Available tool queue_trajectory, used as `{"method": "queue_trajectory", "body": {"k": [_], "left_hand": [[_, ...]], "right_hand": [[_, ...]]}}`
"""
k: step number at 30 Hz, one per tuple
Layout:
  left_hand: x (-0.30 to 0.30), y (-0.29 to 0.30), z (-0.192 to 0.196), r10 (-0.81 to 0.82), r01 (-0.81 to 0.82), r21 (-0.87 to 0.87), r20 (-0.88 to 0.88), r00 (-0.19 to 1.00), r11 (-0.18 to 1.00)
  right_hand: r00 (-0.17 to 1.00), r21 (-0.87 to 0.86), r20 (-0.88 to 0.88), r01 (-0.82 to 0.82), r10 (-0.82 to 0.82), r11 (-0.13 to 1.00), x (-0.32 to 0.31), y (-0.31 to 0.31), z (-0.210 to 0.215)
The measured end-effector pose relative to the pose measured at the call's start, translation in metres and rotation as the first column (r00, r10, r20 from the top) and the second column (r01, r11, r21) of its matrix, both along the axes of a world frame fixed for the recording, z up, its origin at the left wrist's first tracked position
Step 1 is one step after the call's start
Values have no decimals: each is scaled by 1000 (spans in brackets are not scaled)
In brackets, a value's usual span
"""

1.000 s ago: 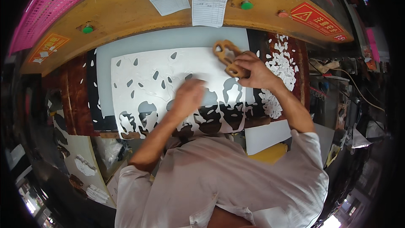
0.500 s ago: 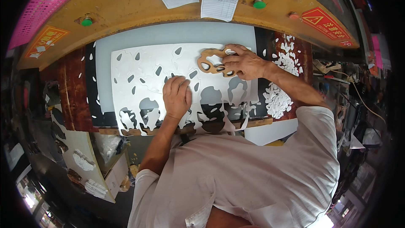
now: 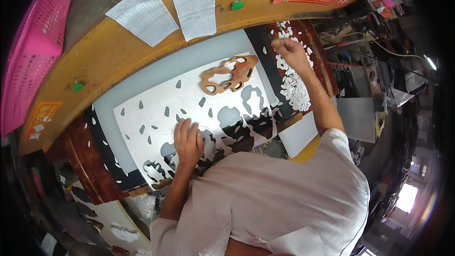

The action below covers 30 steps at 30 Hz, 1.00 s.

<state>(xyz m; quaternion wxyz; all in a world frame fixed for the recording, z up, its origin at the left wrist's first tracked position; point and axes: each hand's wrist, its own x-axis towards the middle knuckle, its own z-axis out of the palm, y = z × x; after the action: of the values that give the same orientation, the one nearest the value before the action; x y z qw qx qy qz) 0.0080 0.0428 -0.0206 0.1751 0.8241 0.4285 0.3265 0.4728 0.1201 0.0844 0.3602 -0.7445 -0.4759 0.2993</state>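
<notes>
My left hand [image 3: 188,142] lies flat on a white sheet [image 3: 135,121], fingers stretched over its lower middle. The sheet has many small oval holes and large cut-outs along its near edge. On its far right part rests a brown cutting die [image 3: 244,71] with several rounded openings, and neither hand touches it. My right hand [image 3: 291,53] is above the dark red board to the right, over scattered small white pieces [image 3: 295,94]. Its fingers are curled closed; whatever they may hold is hidden.
A grey cutting board [image 3: 111,99] lies under the sheet. Beyond it runs a yellow machine beam [image 3: 102,59] with a green button [image 3: 237,4], another green button [image 3: 77,86], a red button [image 3: 277,1] and paper sheets [image 3: 194,7]. A pink basket [image 3: 35,61] stands far left.
My right hand has let go of the cutting die and moved right, over the small white pieces. The die stays on the sheet. The whole view has turned; my left hand stays on the sheet.
</notes>
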Motion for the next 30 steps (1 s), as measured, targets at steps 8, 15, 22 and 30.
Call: {"method": "queue_trajectory", "body": {"k": [8,15,22,30], "left_hand": [[-7,4,-17,-50,50,3,-131,990,999],[-9,-1,-21,-19,19,0,-171,985,1000],[-8,1,-18,-6,12,44,-137,991,999],[-7,3,-13,25,-12,104,-122,992,994]], "right_hand": [[834,-179,466,-239,296,954,-51,-27,-44],[319,-532,455,-651,831,541,-127,38,-18],[123,-636,458,-647,880,421,-140,48,-13],[305,-585,522,-552,796,595,-158,45,-11]]}}
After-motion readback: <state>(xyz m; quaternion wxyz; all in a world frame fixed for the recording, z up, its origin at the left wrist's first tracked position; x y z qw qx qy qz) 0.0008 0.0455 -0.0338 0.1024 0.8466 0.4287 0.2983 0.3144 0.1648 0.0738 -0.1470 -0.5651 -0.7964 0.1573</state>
